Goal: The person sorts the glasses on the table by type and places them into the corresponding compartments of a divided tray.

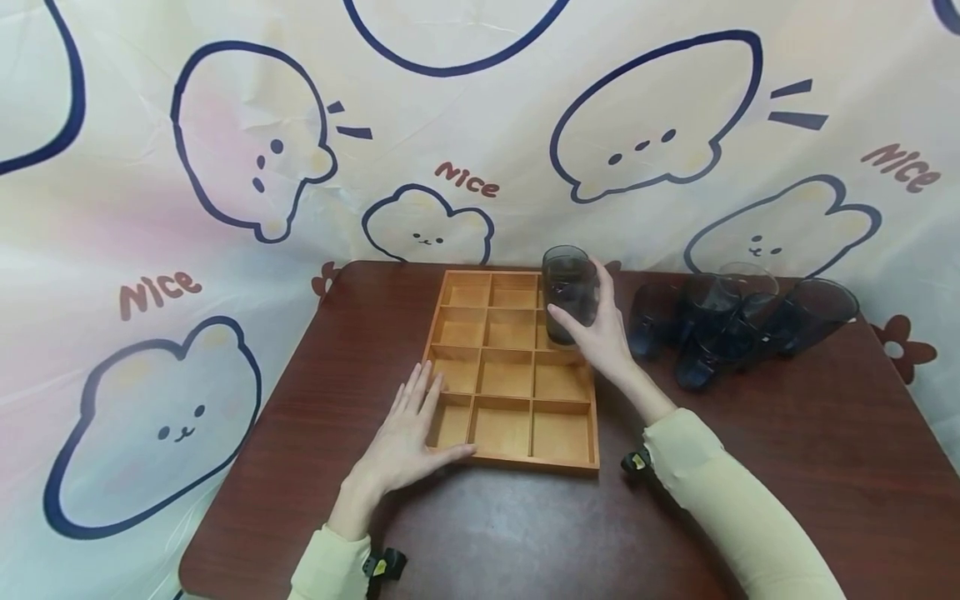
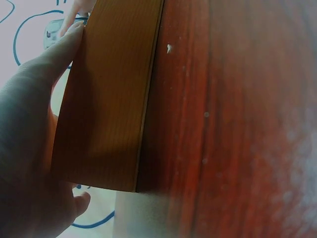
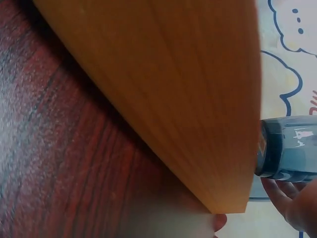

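Observation:
My right hand [image 1: 606,333] grips a dark, see-through drinking glass [image 1: 564,287], thumb on the near side and fingers round the far side. The glass stands upright at the back right of a wooden divided box [image 1: 536,463], overlapping its right-hand compartments. In the right wrist view the base of the glass [image 3: 292,148] shows just past the box's top edge. My left hand [image 1: 401,437] rests at the front left corner of the box, fingers straight along the left side and thumb along the front. The left wrist view shows the thumb [image 2: 54,54] against the box's front wall [image 2: 109,99].
Several more dark glasses [image 1: 806,317] lie or lean in a cluster on the brown table [image 1: 810,450], right of the box. A patterned curtain [image 1: 517,125] hangs behind the table's back edge.

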Available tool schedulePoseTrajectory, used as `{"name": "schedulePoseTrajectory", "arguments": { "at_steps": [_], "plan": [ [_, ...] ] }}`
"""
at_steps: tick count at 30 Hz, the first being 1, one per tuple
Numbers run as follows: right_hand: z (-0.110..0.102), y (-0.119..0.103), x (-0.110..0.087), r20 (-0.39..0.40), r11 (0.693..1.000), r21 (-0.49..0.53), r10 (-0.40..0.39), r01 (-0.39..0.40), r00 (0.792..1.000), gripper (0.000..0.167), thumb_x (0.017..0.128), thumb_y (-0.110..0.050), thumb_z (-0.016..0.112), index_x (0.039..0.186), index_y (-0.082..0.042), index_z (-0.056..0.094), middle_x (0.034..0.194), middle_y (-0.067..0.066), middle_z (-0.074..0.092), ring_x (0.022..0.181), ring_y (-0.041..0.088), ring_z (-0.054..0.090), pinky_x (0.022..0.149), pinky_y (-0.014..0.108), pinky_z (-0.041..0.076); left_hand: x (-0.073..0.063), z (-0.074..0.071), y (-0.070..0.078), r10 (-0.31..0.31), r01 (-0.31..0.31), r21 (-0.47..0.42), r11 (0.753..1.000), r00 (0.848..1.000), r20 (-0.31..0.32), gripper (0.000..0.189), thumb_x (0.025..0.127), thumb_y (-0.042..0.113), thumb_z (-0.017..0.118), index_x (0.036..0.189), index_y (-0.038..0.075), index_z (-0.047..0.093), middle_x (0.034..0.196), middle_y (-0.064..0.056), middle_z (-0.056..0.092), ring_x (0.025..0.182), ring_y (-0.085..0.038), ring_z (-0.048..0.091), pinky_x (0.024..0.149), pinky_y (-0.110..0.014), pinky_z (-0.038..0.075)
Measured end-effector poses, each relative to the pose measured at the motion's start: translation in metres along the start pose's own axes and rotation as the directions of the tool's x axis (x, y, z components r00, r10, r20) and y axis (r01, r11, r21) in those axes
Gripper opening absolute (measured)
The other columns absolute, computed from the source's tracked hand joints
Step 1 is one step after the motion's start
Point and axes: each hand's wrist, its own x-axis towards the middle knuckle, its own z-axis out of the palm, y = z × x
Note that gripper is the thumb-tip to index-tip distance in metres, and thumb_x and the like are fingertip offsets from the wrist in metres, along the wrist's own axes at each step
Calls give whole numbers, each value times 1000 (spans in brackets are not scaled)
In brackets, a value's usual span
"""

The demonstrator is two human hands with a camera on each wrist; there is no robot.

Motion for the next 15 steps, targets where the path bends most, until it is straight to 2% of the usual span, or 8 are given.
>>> {"name": "schedulePoseTrajectory", "arguments": {
  "at_steps": [3,5,9,15],
  "plan": [
    [3,3,1,9,1000,4,-1,0,1000,101,98,-30,84,176,-29,19,162,23,56,142,45,62,113,62,51,0,-1,0,-3,3,1,1000,1000,1,125,88,71,79,176,6,19,187,-19,8,175,-37,5,140,-62,16],
    [6,6,2,19,1000,1,-6,6,1000,101,99,-30,83,176,-29,17,171,20,48,152,43,54,122,63,46,0,-1,1,-6,6,0,1000,1000,1,125,88,71,79,176,7,19,187,-18,8,175,-37,4,141,-62,16],
    [8,8,0,31,1000,-19,-15,15,999,102,99,-32,84,176,-29,18,179,16,36,165,39,38,130,64,38,1,-1,1,-5,5,4,1000,1000,3,125,88,71,79,176,6,19,186,-19,8,175,-37,4,141,-62,15],
    [9,13,-1,30,998,-65,-21,23,999,100,94,-30,89,172,-21,26,180,15,35,166,41,35,132,64,37,1,-1,2,-9,9,0,1000,1000,8,125,88,71,79,176,7,19,187,-18,7,175,-36,4,141,-61,15]
  ]
}}
